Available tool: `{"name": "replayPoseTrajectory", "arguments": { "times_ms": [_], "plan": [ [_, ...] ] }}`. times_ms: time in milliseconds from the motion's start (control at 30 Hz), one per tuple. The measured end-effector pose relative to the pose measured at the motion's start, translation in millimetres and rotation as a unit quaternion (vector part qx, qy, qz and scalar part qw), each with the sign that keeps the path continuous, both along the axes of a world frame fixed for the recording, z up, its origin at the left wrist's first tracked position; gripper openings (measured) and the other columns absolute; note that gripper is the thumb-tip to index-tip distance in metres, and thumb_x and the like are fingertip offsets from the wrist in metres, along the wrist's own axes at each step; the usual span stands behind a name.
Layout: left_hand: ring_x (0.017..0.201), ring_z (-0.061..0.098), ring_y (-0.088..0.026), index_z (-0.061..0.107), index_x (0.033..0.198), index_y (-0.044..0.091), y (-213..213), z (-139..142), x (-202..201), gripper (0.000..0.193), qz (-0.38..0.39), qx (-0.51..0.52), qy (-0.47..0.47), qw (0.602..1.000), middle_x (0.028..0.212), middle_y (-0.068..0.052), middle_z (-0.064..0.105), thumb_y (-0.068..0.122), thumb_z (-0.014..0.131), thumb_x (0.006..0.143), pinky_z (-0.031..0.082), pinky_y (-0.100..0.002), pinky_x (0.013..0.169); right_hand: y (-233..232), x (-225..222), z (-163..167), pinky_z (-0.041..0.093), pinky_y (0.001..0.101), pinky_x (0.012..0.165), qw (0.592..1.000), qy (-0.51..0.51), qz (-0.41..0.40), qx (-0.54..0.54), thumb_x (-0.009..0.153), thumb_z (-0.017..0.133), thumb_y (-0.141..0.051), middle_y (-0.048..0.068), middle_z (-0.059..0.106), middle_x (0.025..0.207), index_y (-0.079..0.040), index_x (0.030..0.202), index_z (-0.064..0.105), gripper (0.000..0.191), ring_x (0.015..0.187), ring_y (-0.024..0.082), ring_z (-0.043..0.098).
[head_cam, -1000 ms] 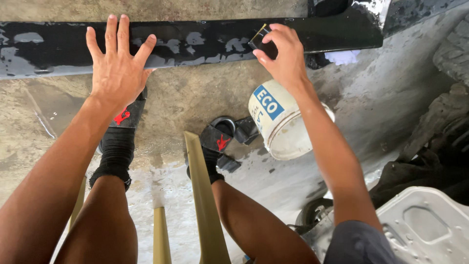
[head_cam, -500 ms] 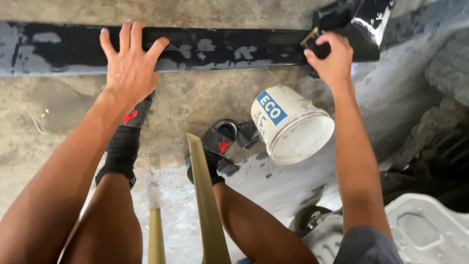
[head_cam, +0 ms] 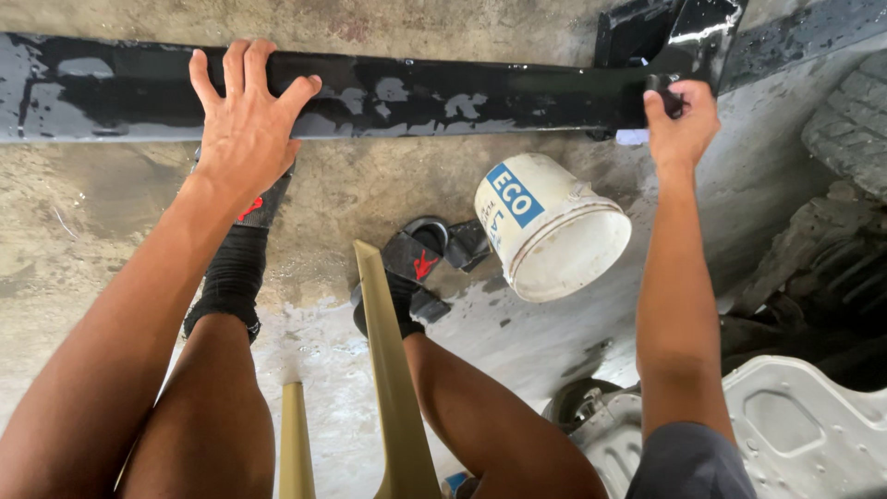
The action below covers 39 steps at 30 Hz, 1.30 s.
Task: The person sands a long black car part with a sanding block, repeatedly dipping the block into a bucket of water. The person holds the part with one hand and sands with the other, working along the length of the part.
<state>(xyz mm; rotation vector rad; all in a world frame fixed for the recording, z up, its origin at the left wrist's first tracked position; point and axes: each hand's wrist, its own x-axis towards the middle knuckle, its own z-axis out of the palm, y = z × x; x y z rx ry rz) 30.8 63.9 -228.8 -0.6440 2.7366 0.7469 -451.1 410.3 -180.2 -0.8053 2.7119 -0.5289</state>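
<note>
Below the black panel (head_cam: 416,92), white bucket (head_cam: 552,227); left hand (head_cam: 245,125) flat, right hand (head_cam: 682,115) pinching pad.

A long black panel (head_cam: 416,92), wet and scuffed with grey patches, lies level across the concrete floor (head_cam: 370,194), a small dark pad (head_cam: 667,95) pressed against its right end.

Below me a rough concrete floor (head_cam: 388,185) is lying wet and stained, with daylight glinting in its puddles. A white bucket (head_cam: 554,236) is tipping on its side, a worn tyre (head_cam: 845,139) is sitting at the right, and a pale moulded panel (head_cam: 795,425) is resting nearby.
</note>
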Motion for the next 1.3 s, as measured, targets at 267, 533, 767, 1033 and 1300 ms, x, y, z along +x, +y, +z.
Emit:
{"name": "replayPoseTrajectory", "arguments": {
  "times_ms": [267, 533, 767, 1033, 1300],
  "plan": [
    [0.155, 0.029, -0.043, 0.056, 0.143, 0.022, 7, -10, 1, 0.071, -0.025, -0.045, -0.001, 0.999, 0.156, -0.025, 0.037, 0.030, 0.088, 0.080, 0.023, -0.074, 0.113, -103, 133, -38, 0.048, 0.0468, 0.095, 0.969, 0.029, 0.245, -0.004, 0.082, 0.093, -0.016, 0.013, 0.070, 0.112, -0.008, 0.104, 0.069, 0.032, 0.108, 0.037, 0.061],
    [0.151, 0.029, -0.041, 0.057, 0.140, 0.019, 8, -8, 5, 0.060, -0.020, -0.054, 0.023, 0.998, 0.155, -0.025, 0.039, 0.019, 0.081, 0.085, 0.022, -0.076, 0.114, -128, 168, -58, 0.049, 0.0452, 0.102, 0.953, -0.069, 0.295, -0.023, 0.085, 0.094, -0.020, 0.018, 0.069, 0.127, -0.008, 0.111, 0.072, 0.036, 0.118, 0.038, 0.062],
    [0.149, 0.032, -0.042, 0.060, 0.138, 0.020, 3, -6, 4, 0.055, -0.008, -0.077, 0.035, 0.996, 0.153, -0.027, 0.042, 0.010, 0.073, 0.086, 0.020, -0.077, 0.112, -27, 44, -10, 0.047, 0.0445, 0.098, 0.982, 0.039, 0.161, 0.089, 0.085, 0.091, -0.011, 0.014, 0.072, 0.124, -0.008, 0.113, 0.073, 0.034, 0.109, 0.039, 0.061],
    [0.143, 0.034, -0.040, 0.059, 0.137, 0.019, 8, -5, 8, 0.047, 0.003, -0.075, 0.057, 0.996, 0.146, -0.023, 0.042, 0.004, 0.070, 0.093, 0.019, -0.075, 0.113, -121, 175, -37, 0.050, 0.0438, 0.098, 0.961, -0.006, 0.274, -0.034, 0.079, 0.093, -0.017, 0.013, 0.070, 0.126, -0.011, 0.109, 0.073, 0.037, 0.109, 0.036, 0.062],
    [0.152, 0.031, -0.041, 0.061, 0.136, 0.020, 7, -8, 8, 0.053, -0.001, -0.068, 0.044, 0.997, 0.154, -0.024, 0.039, 0.009, 0.073, 0.086, 0.019, -0.078, 0.114, -121, 187, -27, 0.048, 0.0452, 0.098, 0.944, -0.050, 0.327, -0.012, 0.084, 0.095, -0.024, 0.012, 0.070, 0.125, -0.009, 0.109, 0.075, 0.035, 0.112, 0.034, 0.060]
  ]
}}
